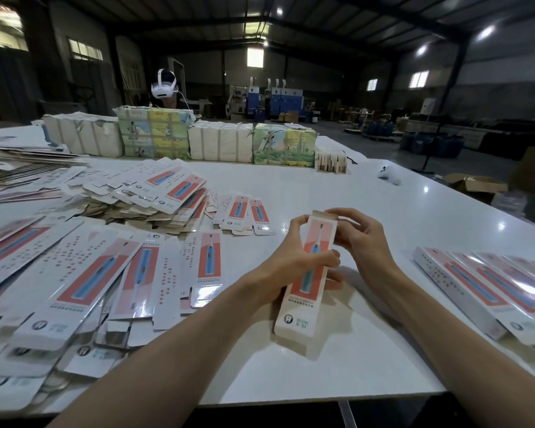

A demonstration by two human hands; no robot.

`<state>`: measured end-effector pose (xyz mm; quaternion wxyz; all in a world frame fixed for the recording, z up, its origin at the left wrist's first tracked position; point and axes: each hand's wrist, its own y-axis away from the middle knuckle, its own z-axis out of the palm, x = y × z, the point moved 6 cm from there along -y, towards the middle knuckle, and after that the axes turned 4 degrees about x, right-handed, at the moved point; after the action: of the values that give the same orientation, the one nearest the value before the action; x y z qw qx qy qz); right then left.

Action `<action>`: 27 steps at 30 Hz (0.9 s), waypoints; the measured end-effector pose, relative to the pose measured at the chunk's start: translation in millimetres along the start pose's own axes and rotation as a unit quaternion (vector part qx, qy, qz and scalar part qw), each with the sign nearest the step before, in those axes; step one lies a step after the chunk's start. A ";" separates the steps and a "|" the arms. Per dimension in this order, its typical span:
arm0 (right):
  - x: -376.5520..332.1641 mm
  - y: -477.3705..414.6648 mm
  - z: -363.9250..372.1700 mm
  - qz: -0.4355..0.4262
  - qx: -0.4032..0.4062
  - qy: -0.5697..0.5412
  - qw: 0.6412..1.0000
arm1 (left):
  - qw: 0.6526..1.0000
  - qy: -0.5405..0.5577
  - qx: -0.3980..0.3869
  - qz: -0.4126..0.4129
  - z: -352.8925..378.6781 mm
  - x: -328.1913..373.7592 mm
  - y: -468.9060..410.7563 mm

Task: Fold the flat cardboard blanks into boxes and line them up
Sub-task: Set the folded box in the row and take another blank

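Observation:
A long white box (303, 291) printed with a blue toothbrush on red stands tilted over the white table (322, 366), its near end low. My left hand (294, 267) grips its middle from the left, fingers wrapped across the front. My right hand (355, 236) pinches the far top end, where a brown flap shows. Flat blanks (84, 279) of the same print lie spread at the left. A row of folded boxes (491, 291) lies side by side at the right.
A heap of more blanks (155, 193) sits behind the left spread, two loose blanks (244, 214) near centre. Bundled packs (179, 137) line the far edge, with a person in a white headset behind. A white controller (389, 176) lies far right.

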<state>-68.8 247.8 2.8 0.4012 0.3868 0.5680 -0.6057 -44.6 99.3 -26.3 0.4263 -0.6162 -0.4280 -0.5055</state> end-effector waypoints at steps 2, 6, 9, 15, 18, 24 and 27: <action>-4.4 0.2 0.9 -0.010 -0.014 -0.004 1.000 | 1.000 0.008 -0.004 -0.007 -0.8 1.2 1.0; -6.7 1.5 4.1 0.009 -0.015 -0.028 0.999 | 1.000 0.015 -0.007 -0.012 -1.6 2.8 2.8; -5.1 0.9 0.4 0.026 0.022 -0.021 0.999 | 1.000 -0.006 -0.009 -0.003 0.3 3.6 2.9; -3.5 0.2 -2.6 0.054 0.034 -0.037 0.997 | 0.999 -0.042 -0.010 0.014 0.3 5.6 4.8; -4.8 0.5 -2.8 0.053 0.033 -0.036 0.997 | 0.998 -0.059 -0.003 0.022 -0.9 7.1 6.5; -9.1 1.1 -4.0 0.037 0.024 -0.016 0.999 | 0.996 -0.082 0.014 0.035 -1.1 9.2 9.7; -12.4 2.2 -4.4 0.024 0.016 -0.009 1.000 | 0.996 -0.085 0.007 0.040 -0.3 10.0 9.4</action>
<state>-62.1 252.7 13.1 0.4148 0.4010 0.5449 -0.6084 -34.4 97.4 -17.3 0.4127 -0.6701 -0.4414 -0.4311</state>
